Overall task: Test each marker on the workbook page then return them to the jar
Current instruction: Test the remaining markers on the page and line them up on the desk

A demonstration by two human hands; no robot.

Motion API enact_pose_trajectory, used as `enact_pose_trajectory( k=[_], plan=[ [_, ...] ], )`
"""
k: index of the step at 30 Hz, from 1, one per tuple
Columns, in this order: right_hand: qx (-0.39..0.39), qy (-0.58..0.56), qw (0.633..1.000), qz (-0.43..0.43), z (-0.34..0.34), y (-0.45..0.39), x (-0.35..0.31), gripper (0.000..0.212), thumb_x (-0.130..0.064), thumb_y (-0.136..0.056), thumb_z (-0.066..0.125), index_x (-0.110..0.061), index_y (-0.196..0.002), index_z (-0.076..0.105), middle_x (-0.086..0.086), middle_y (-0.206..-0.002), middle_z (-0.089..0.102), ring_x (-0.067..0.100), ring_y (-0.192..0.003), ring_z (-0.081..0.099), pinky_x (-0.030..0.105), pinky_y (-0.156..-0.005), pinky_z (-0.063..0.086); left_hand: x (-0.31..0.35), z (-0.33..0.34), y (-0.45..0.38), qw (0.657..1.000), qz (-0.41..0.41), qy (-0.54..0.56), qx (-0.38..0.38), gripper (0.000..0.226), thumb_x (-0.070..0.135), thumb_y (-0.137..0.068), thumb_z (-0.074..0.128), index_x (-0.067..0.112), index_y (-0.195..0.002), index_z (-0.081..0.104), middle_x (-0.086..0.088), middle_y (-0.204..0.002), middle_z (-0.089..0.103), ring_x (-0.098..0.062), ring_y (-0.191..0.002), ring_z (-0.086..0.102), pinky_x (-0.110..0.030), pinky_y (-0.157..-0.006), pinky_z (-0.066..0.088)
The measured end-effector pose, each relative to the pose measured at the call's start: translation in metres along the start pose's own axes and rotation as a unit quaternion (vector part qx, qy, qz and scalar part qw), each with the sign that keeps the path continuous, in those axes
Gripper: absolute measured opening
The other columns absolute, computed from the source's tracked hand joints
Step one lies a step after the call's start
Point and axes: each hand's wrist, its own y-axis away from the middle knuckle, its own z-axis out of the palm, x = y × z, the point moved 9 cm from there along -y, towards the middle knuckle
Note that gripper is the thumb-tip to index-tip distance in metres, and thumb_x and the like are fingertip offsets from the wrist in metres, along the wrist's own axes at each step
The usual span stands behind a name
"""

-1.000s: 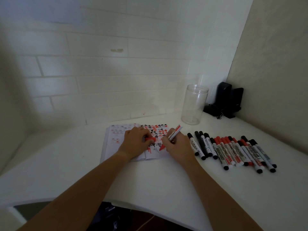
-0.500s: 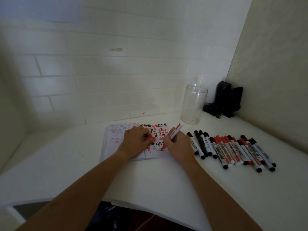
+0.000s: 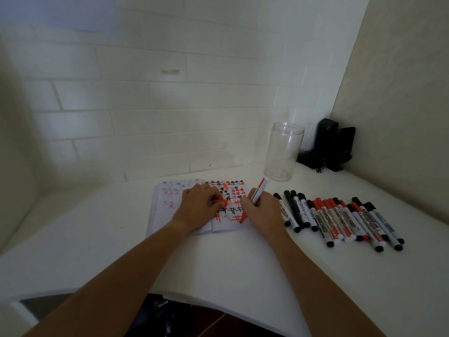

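Right hand [image 3: 263, 210] grips red marker [image 3: 258, 194], tip on workbook [image 3: 194, 210] | left hand [image 3: 198, 210] on page, fingers curled round red cap [image 3: 220, 203] | jar [image 3: 283, 152] upright behind | markers [image 3: 340, 218] in row right

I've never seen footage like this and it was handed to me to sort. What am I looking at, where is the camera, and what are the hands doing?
There is no machine here: these are a person's two bare hands, filmed by a wide-angle camera worn on the head, looking forward and down. On the white table lies an open workbook, its right page covered in red and black test marks. The right hand holds a red marker with its tip down on the page. The left hand rests on the workbook and has its grip on a red cap. To the right lies a row of markers with black and red caps. Behind them stands a clear jar, which looks empty, and a black device sits in the corner.
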Motion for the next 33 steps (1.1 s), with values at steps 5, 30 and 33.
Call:
enact_pose_trajectory(
  k=[5,30,33],
  plan=[
    [0.01,-0.023,1.0,0.002,-0.001,-0.001,0.003,0.033,-0.019,-0.092,0.06,-0.017,-0.064,0.044,-0.002,-0.053,0.047,0.004,-0.044,0.039,0.021,-0.046,0.036,0.004,-0.001,0.001,1.0,0.004,0.003,-0.003,0.019,0.049,-0.093,0.063,0.036,-0.105,0.069,0.022,-0.095,0.057,-0.004,-0.096,0.049,-0.041,-0.098,0.037],
    [-0.104,-0.223,0.969,0.027,0.006,0.004,-0.007,0.026,-0.034,-0.106,0.049,-0.025,-0.106,0.074,0.029,-0.078,0.063,0.025,-0.059,0.052,0.028,-0.051,0.036,0.031,-0.013,0.01,0.991,0.111,0.076,0.018,0.02,0.02,-0.102,0.054,0.019,-0.12,0.063,0.003,-0.107,0.064,-0.013,-0.098,0.054,-0.026,-0.086,0.045],
    [-0.068,-0.246,0.967,0.021,-0.002,0.001,-0.002,0.01,-0.018,-0.101,0.059,-0.02,-0.102,0.069,0.025,-0.079,0.064,0.025,-0.061,0.052,0.028,-0.048,0.037,0.032,-0.017,0.011,0.991,0.108,0.07,0.032,0.021,0.019,-0.102,0.056,0.018,-0.12,0.064,0.005,-0.111,0.062,-0.007,-0.101,0.049,-0.012,-0.087,0.037]
  ],
)
